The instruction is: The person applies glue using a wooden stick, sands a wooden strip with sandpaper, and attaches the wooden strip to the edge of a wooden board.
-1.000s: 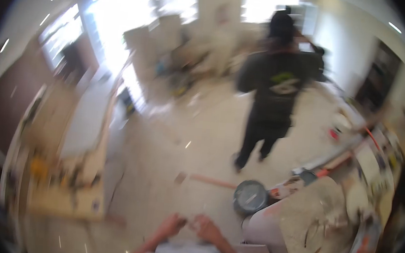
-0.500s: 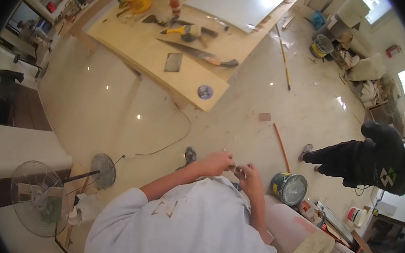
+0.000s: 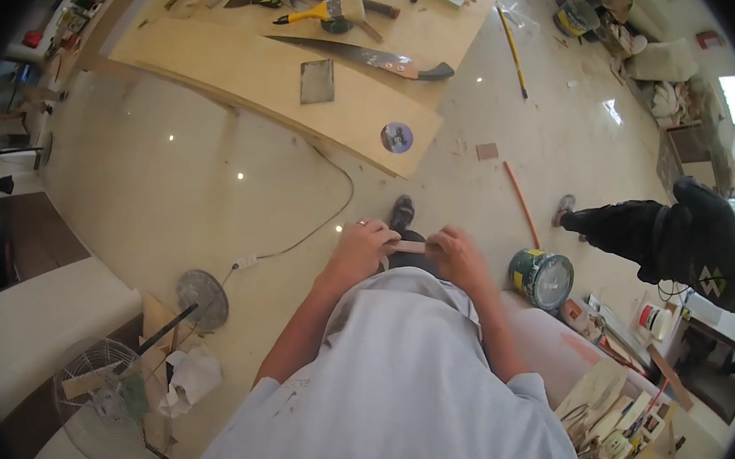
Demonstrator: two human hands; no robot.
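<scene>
Through the head camera, at the near left I see a wire-caged fan point(image 3: 108, 395) with its round base point(image 3: 202, 300) tipped up; a cord point(image 3: 352, 188) curves from beside it across the floor point(image 3: 157, 209) to under the tabletop point(image 3: 215, 64). That floor is open on either side of the cord. The tabletop's near edge slants down rightward to a corner at far centre, with a handsaw point(image 3: 358, 54) and a round disc point(image 3: 397, 137) lying inside it. At near centre, well apart from that corner, my left hand point(image 3: 361, 251) and right hand point(image 3: 460, 258) pinch opposite ends of a short pinkish strip point(image 3: 408, 246) above a dark shoe point(image 3: 402, 213). On the right, an orange stick point(image 3: 522, 205) runs to a lidded bucket point(image 3: 542, 278), narrowing the room there; beyond is another person point(image 3: 685, 238). Half a second ago the hands nearly met; now they stand wider, the strip showing plainly between them, and the tabletop sits higher in view.
</scene>
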